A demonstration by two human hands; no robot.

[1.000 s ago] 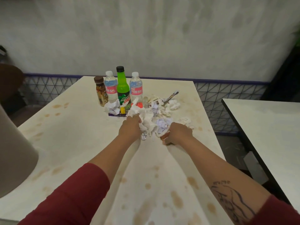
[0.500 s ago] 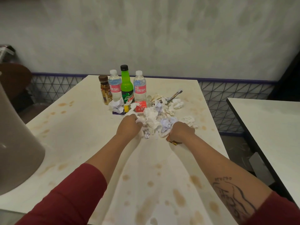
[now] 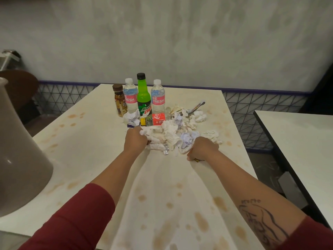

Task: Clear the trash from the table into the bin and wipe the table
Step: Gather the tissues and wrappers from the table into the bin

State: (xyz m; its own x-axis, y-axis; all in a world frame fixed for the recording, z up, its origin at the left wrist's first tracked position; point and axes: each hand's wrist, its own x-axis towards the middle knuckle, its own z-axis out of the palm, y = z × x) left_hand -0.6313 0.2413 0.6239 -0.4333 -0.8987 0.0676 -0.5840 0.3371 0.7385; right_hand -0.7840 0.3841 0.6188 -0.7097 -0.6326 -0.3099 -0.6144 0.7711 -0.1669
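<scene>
A heap of crumpled white tissues lies mid-table on the stained cream table. My left hand clutches tissues at the heap's left side. My right hand grips tissues at its right side. Behind the heap stand two water bottles, a green soda bottle and a small brown bottle. A small cola bottle lies on its side. A loose tissue sits right of the heap. A grey bin rests at the table's left edge.
Brown stains speckle the table, many near the front edge. A second table stands to the right across a narrow gap. A wire-mesh barrier runs behind the table, and a dark chair sits far left.
Both hands have stayed clamped on the tissue heap, gathering it slightly tighter. The camera view shifted a little; the cola bottle on its side now shows.
</scene>
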